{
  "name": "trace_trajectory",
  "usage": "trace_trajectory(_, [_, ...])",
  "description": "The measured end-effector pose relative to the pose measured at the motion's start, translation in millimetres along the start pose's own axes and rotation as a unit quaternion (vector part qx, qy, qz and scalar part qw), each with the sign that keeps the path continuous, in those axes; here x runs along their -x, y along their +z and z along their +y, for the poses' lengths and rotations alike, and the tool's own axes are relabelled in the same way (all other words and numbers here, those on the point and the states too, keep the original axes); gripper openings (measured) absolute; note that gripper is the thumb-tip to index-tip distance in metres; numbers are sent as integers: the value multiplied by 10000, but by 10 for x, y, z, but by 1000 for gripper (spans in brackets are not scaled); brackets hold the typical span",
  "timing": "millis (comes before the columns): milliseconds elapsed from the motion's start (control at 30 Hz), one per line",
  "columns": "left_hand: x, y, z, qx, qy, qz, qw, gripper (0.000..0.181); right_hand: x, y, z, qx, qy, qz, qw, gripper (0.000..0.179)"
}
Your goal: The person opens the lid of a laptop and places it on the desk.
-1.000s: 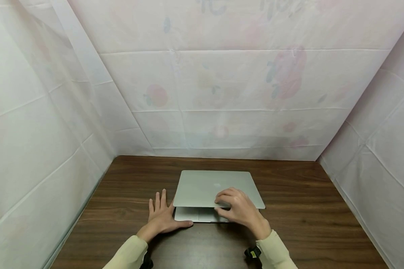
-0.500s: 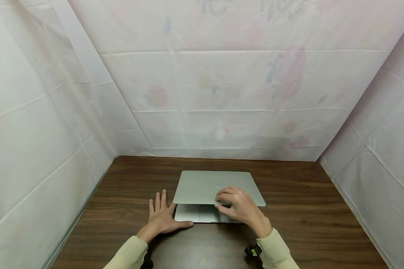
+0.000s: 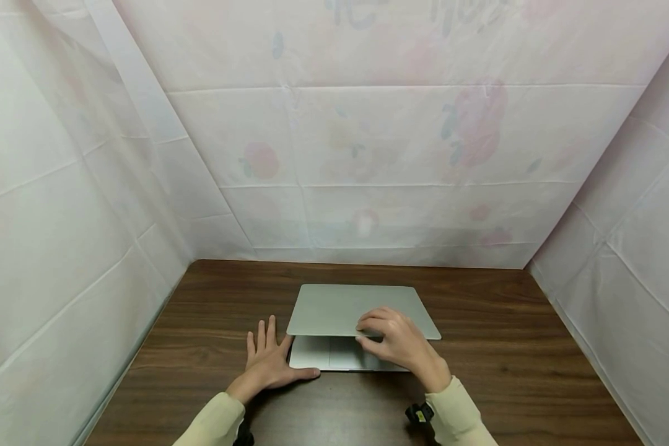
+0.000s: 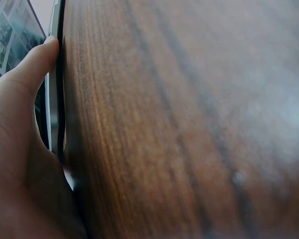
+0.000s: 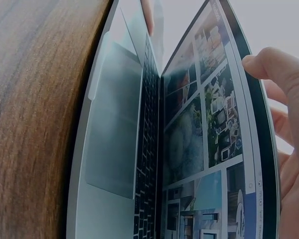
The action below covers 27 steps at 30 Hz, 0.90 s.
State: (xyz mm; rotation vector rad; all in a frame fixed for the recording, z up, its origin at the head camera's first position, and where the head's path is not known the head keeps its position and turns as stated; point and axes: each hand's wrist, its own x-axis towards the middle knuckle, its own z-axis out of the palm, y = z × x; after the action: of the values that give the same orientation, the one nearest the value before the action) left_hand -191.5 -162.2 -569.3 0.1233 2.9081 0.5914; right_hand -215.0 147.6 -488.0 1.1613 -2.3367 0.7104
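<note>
A silver laptop (image 3: pixel 340 310) lies on the wooden table with its lid partly raised. My right hand (image 3: pixel 398 341) pinches the lid's front edge, thumb on the screen side and fingers behind, as the right wrist view shows. The lit screen (image 5: pixel 214 114) displays several pictures above the dark keyboard (image 5: pixel 147 139) and the trackpad (image 5: pixel 114 124). At the laptop's left front corner my left hand (image 3: pixel 270 364) rests with its fingers spread on the table. Its thumb lies against the front edge of the base, also seen in the left wrist view.
The dark brown wooden table (image 3: pixel 496 365) extends around the laptop on all sides. White cloth with faint fruit prints hangs behind it as a back curtain (image 3: pixel 368 136). More white cloth stands at the left (image 3: pixel 61 217) and right.
The lid's front edge has risen slightly in my right hand, so more of the base shows beneath it. My left hand stays in place.
</note>
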Motion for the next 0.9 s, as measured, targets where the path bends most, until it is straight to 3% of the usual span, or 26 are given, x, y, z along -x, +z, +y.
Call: trace_trajectory(900, [46, -65, 43, -30, -13, -193, 9998, 133, -75, -72, -1, 132, 72, -63, 9999, 10])
